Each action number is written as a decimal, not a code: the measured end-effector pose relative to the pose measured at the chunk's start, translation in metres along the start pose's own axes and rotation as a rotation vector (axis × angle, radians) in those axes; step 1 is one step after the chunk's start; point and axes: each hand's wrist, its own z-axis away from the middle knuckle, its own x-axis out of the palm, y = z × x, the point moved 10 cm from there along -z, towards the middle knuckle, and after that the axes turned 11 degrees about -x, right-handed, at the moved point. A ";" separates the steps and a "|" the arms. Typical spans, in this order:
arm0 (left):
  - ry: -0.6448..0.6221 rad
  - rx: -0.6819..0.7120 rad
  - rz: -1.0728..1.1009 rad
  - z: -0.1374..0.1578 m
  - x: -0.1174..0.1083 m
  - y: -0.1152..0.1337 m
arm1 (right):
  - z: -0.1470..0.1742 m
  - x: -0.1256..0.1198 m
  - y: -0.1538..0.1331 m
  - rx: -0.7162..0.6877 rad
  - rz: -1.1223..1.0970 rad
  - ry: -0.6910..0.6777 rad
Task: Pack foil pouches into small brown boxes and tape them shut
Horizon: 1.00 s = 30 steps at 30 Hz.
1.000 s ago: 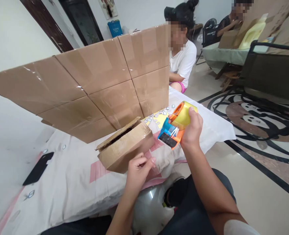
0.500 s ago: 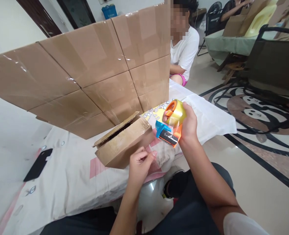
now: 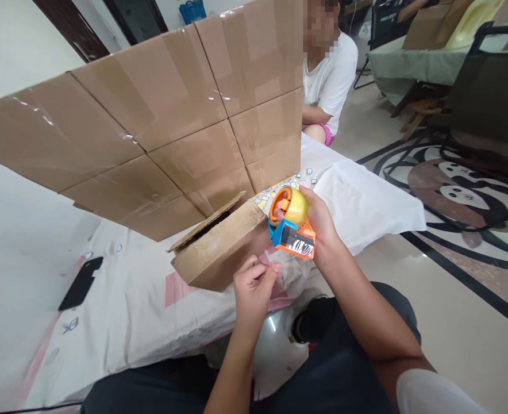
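My right hand [image 3: 319, 221] is wrapped round a tape dispenser [image 3: 297, 241], orange and blue with a roll of yellowish tape [image 3: 297, 207] on it. My left hand [image 3: 254, 284] is closed in a pinch just below and left of the dispenser. Whatever its fingertips hold is too small or clear to make out. Right beside that hand, a small cardboard box [image 3: 223, 250] lies on the cloth-covered surface [image 3: 142, 322]. A narrow gap shows along the upper edge of this box, by its raised flap.
A tall wall of taped cardboard boxes [image 3: 159, 109] stands behind the small box. A flat black object [image 3: 80, 283] lies at the left. A person in a white shirt [image 3: 334, 75] sits beyond. To the right are a folding chair [image 3: 491, 92] and a green-covered table [image 3: 413, 63].
My right hand has brought the tape dispenser a little left and down, nearer my left hand, and tilted it. My left hand keeps its pinch. The camera view has shifted slightly.
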 end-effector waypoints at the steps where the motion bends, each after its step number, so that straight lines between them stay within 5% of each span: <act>1: 0.005 0.004 -0.001 0.001 0.000 0.001 | 0.002 0.005 0.005 0.071 -0.036 -0.046; 4: 0.015 0.021 -0.008 0.004 0.003 0.003 | 0.012 0.017 0.014 0.240 -0.129 -0.158; 10: 0.031 0.056 -0.009 0.003 0.002 0.009 | 0.014 0.015 0.008 0.231 -0.174 -0.107; 17: -0.194 -0.088 0.058 0.009 -0.003 0.002 | 0.008 -0.006 -0.041 -0.141 -0.021 0.052; 22: -0.192 -0.091 0.035 0.023 -0.019 0.001 | 0.040 -0.012 -0.103 -0.535 0.124 0.227; 30: -0.199 -0.077 0.031 0.023 -0.022 0.003 | 0.042 -0.006 -0.106 -0.589 -0.038 0.160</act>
